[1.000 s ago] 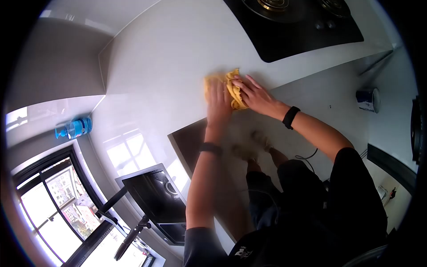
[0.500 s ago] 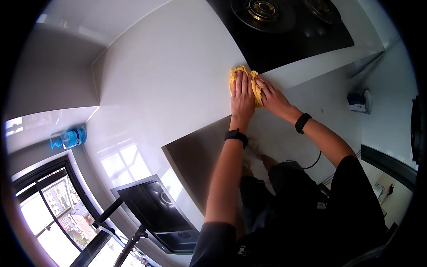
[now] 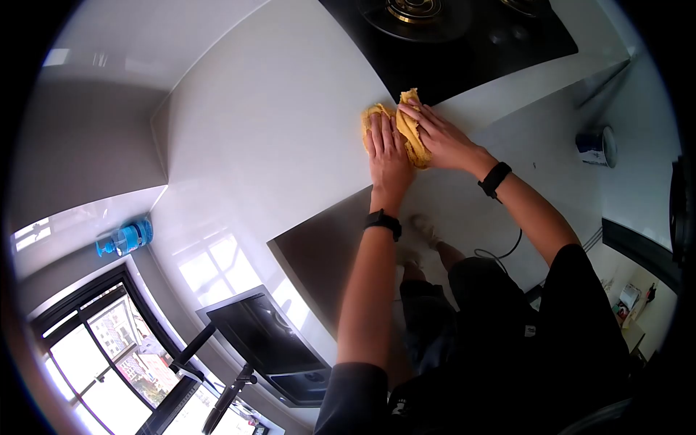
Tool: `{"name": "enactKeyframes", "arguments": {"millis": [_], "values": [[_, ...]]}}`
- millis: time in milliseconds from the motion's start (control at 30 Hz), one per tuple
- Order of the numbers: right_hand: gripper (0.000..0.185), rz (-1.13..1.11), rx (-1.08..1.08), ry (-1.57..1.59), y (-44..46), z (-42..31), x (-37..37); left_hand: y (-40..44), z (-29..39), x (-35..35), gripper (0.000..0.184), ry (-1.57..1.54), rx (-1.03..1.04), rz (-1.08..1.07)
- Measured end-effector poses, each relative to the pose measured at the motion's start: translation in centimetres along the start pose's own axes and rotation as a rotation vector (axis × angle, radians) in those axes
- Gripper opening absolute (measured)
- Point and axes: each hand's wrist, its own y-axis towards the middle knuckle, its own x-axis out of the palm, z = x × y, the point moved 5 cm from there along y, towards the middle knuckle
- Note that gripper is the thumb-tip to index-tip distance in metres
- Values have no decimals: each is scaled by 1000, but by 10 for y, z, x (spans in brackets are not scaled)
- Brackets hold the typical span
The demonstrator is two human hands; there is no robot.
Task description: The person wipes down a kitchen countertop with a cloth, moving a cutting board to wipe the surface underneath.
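Note:
A bunched yellow cloth lies on the white countertop, beside the near corner of the black gas hob. My left hand presses on the left part of the cloth with its fingers laid forward over it. On the cloth's right part, my right hand has its fingers over the folds, close to the hob's edge. Part of the cloth is hidden under both hands. Each wrist wears a black band.
A sink with a dark basin is set into the counter at lower left, by a window. A blue bottle stands near the window. Along the right wall is a bucket. A dark cable lies on the floor.
My right hand has moved up and left along the hob's edge with its part of the cloth. My left hand has shifted slightly left. The cloth's folds have changed, and the view has tilted a little.

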Motion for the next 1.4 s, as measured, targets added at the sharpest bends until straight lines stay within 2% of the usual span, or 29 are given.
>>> {"name": "enactKeyframes", "arguments": {"millis": [67, 167, 267, 367, 600, 700, 733, 833, 967, 1033, 1200, 1267, 1400], "values": [[66, -12, -66, -35, 6, 1, 4, -2, -2, 7, 79, 2, 19, 30], [69, -169, -64, -80, 13, 2, 3, -1, 1, 0, 81, -12, 2, 0], [58, -182, -26, -321, 13, 0, 15, -1, 2, 1, 82, 27, -23, -41], [53, -104, -49, -487, 12, -7, 17, 0, 5, -1, 81, 27, -36, -39], [58, -21, -89, -517, -21, -6, 25, -9, 3, -7, 79, -17, -63, 33], [65, 29, 133, -140, -53, 6, 17, -25, 2, -18, 76, -79, -81, 42], [71, -26, 125, -216, -60, 3, 15, -32, -2, -20, 75, -84, -88, 56], [71, 6, 125, -224, -64, -15, 14, -51, -14, -29, 74, -18, -78, 87], [67, -35, -58, -182, -31, -49, 28, -67, -40, -43, 75, 97, -107, -47], [63, -31, -134, -111, -4, -63, 36, -65, -49, -53, 79, -24, -109, -70], [51, 111, -33, -90, 55, -57, 43, -51, -83, -53, 80, -185, -189, -148], [44, 176, 31, -98, 76, -52, 46, -37, -101, -49, 80, -123, -239, -148], [46, 215, 74, -192, 120, -35, 50, 0, -133, -39, 80, -46, -305, -156]]}}
